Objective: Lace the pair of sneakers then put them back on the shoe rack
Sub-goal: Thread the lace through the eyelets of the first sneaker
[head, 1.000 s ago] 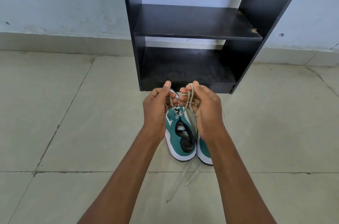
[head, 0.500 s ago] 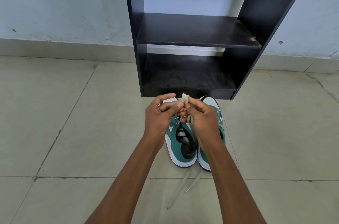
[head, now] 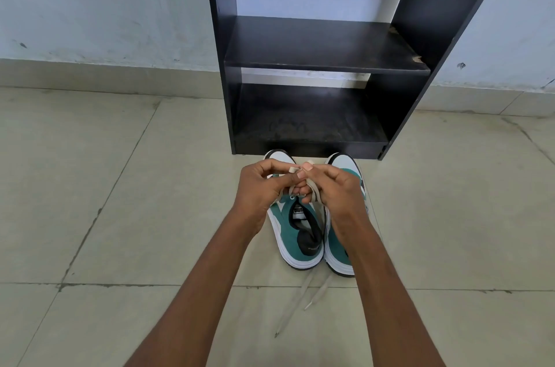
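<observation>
Two teal-and-white sneakers stand side by side on the tiled floor, toes toward the black shoe rack [head: 324, 66]. The left sneaker [head: 297, 234] shows its tongue and black heel lining; the right sneaker [head: 339, 252] is largely hidden under my right forearm. Above the left sneaker's laces, my left hand [head: 258, 189] and my right hand [head: 333, 189] meet, both pinching loops of the beige lace [head: 313, 192]. Two loose lace ends [head: 303, 297] trail on the floor behind the heels.
The rack has two dark shelves, both bare, and stands against a pale wall [head: 105, 6] with a tiled skirting. Beige floor tiles [head: 120, 216] with dark grout lines spread to either side of the sneakers.
My hands have come together and lowered closer to the left sneaker, pulling the lace loops in tight. The view has tilted down a little, and both toe caps now show.
</observation>
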